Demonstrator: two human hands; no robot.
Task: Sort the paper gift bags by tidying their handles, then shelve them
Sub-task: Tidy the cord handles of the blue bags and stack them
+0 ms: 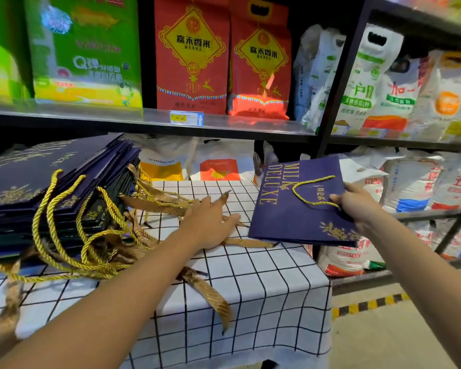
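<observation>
My right hand [355,202] grips a flat navy gift bag [288,214] printed "MILK DELUXE", held tilted over the table's right edge; its gold rope handle [313,190] lies folded onto the bag's face under my thumb. My left hand [208,222] rests flat, fingers spread, on loose gold ribbon handles [168,206] on the table. To the left lies a stack of navy gift bags [51,182] with gold rope handles [64,235] spilling off its front.
A table with a white black-grid cloth [264,288] carries the bags. Behind it, dark metal shelves [144,121] hold red, green and white rice bags. White sacks [410,182] fill lower shelves at right. Floor with yellow-black tape [370,304] shows at lower right.
</observation>
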